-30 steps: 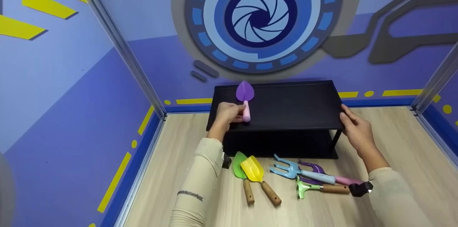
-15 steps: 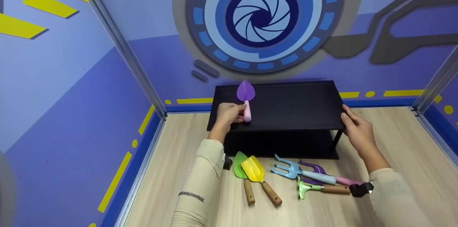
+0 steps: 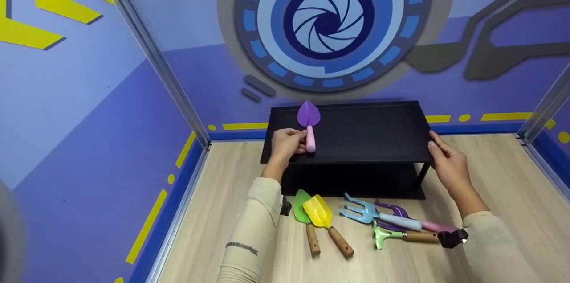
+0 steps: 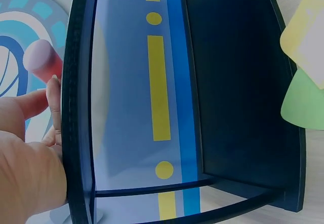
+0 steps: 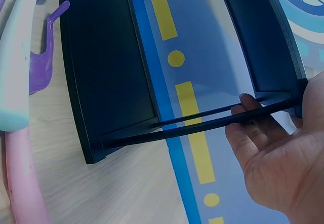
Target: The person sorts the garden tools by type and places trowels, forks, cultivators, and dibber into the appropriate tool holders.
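Observation:
A hand trowel with a purple blade [image 3: 309, 114] and pink handle lies on the top tier of a black two-tier rack [image 3: 369, 133], near its left end. My left hand [image 3: 287, 144] holds the handle from the left with its fingertips; in the left wrist view the handle's end [image 4: 43, 59] shows beside the fingers. At the rack's right end, my right hand [image 3: 450, 165] grips the side. The right wrist view shows its fingers [image 5: 253, 133] curled about the side bars [image 5: 212, 125]. The trowel's blade is hidden from both wrist views.
In front of the rack lie a green trowel [image 3: 302, 209] and a yellow scoop [image 3: 318, 211] overlapping it. To their right are a light blue hand fork [image 3: 363, 212], a purple fork [image 3: 394, 209] with a pink handle, and a light green tool [image 3: 382, 234]. A patterned wall [image 3: 196, 82] stands behind.
The head view has shifted slightly, so everything appears a little farther right. Both hands, the trowel and the rack keep the same places relative to one another.

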The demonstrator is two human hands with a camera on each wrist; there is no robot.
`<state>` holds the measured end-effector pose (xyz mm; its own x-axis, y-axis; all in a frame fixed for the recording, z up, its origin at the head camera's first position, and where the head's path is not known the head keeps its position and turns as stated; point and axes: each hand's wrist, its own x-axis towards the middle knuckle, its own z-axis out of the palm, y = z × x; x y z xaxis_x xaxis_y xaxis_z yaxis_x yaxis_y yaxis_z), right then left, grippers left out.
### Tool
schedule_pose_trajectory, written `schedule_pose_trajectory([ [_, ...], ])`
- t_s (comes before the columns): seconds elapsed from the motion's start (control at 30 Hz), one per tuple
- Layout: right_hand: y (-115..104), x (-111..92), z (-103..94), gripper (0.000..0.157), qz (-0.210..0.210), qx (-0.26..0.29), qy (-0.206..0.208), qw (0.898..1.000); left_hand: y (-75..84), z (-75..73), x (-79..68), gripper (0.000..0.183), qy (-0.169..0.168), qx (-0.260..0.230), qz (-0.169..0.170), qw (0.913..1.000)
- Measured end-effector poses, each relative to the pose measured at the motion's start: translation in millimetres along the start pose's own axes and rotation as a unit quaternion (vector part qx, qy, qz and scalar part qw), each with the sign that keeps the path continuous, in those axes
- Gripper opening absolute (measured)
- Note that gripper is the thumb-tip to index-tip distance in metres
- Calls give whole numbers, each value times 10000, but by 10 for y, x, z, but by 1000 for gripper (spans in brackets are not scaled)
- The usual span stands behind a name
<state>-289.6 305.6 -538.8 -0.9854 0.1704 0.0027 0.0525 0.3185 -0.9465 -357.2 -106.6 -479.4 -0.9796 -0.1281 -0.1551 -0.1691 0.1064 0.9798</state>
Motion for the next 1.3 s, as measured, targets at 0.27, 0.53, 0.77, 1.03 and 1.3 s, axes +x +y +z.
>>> schedule_pose_trajectory([
  [0.27,30,4,-2,62,-27,59,-73,10000,-22,1,-16,17,41,-32,112,9999],
  [0.53,20,7,-2,62,-42,61,-74,9999,-13,-4,-17,17,44,-47,119,9999],
  [0.77,7,-12,-3,63,-64,128,-51,9999,17,-9,-3,21,-36,-352,120,9993],
  [1.03,12,-23,1,63,-66,135,-101,9998,-13,0,-73,20,256,-343,663,9969],
  [1.3,-11,-15,-8,62,-19,82,-41,10000,-85,-20,-228,22,412,-525,1151,9911],
])
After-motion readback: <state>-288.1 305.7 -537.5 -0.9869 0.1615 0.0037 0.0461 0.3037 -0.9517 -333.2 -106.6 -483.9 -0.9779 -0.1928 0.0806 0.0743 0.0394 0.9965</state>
